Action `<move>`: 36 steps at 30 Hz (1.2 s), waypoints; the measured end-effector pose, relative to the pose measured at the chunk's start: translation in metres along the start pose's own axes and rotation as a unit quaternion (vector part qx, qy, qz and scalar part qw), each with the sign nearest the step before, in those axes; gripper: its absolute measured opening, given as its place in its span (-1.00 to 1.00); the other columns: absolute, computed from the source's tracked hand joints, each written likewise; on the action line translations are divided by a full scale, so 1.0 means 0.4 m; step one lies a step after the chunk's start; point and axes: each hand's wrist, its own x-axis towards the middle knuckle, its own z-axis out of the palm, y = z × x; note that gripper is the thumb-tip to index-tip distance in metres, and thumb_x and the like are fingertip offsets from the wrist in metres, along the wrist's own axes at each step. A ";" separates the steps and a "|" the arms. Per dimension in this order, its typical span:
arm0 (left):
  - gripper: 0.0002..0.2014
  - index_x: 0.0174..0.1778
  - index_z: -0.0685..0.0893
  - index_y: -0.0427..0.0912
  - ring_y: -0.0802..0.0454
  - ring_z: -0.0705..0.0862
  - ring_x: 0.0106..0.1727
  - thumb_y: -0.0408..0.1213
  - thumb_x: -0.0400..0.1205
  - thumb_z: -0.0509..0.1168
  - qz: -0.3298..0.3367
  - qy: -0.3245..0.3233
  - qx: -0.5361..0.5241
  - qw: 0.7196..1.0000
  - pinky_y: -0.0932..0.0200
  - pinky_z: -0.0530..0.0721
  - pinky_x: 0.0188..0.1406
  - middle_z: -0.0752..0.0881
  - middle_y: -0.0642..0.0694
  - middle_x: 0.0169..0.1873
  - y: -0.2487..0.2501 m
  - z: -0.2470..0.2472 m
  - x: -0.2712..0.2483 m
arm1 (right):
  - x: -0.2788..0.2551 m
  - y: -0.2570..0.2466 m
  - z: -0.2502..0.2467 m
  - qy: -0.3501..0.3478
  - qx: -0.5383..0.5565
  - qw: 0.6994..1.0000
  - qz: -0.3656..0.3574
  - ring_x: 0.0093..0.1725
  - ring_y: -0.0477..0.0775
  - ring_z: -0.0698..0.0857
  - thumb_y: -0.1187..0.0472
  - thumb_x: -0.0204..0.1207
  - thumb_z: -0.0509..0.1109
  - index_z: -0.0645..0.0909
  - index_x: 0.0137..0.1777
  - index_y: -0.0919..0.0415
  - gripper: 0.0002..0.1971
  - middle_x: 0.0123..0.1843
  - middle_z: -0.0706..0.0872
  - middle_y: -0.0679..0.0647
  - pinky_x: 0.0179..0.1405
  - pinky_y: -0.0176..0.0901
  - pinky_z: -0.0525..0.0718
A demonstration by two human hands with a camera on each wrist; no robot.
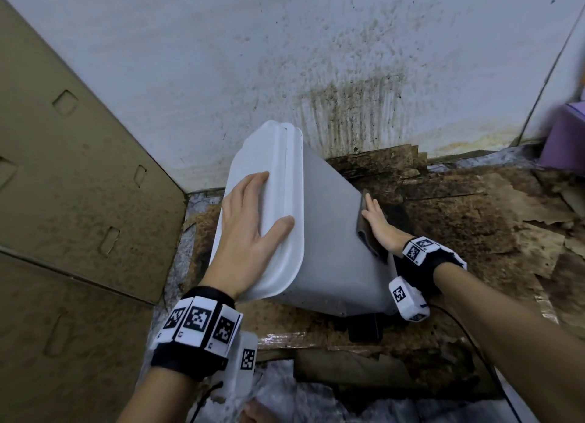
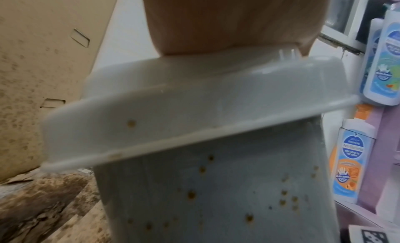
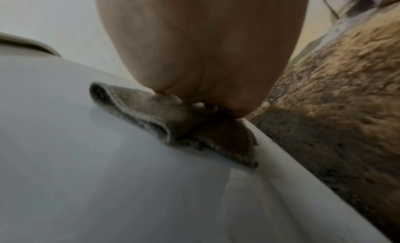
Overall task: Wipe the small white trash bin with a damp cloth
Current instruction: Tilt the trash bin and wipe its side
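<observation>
The small white trash bin point(image 1: 332, 239) leans tilted toward the left, its lid point(image 1: 278, 156) closed. My left hand point(image 1: 250, 220) lies flat on the lid with spread fingers, the thumb over the lid's rim. In the left wrist view the bin's side point(image 2: 216, 195) carries brown spots under the lid point(image 2: 173, 109). My right hand point(image 1: 378, 223) presses a folded brown-grey cloth point(image 1: 367, 235) against the bin's right side with straight fingers. The right wrist view shows the cloth point(image 3: 151, 116) under my palm point(image 3: 205, 49) on the smooth bin wall point(image 3: 108, 178).
A tall cardboard panel point(image 1: 79, 185) stands at the left. The stained white wall point(image 1: 316, 74) is right behind the bin. Dirty, torn cardboard point(image 1: 474, 226) covers the floor. A purple object point(image 1: 563, 137) sits at the far right, with soap bottles point(image 2: 385, 67) beside it.
</observation>
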 end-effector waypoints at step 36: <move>-0.23 0.71 0.22 0.05 0.26 0.09 0.63 0.23 0.58 0.17 0.000 -0.003 0.004 1.000 0.06 0.10 0.62 0.25 0.16 0.61 0.001 -0.002 0.000 | -0.012 -0.043 -0.014 -0.024 -0.081 0.993 -0.084 0.77 -0.08 -0.30 -0.13 0.82 -0.14 -0.33 0.76 -0.06 -0.38 0.80 -0.30 -0.08 0.75 0.08 -0.26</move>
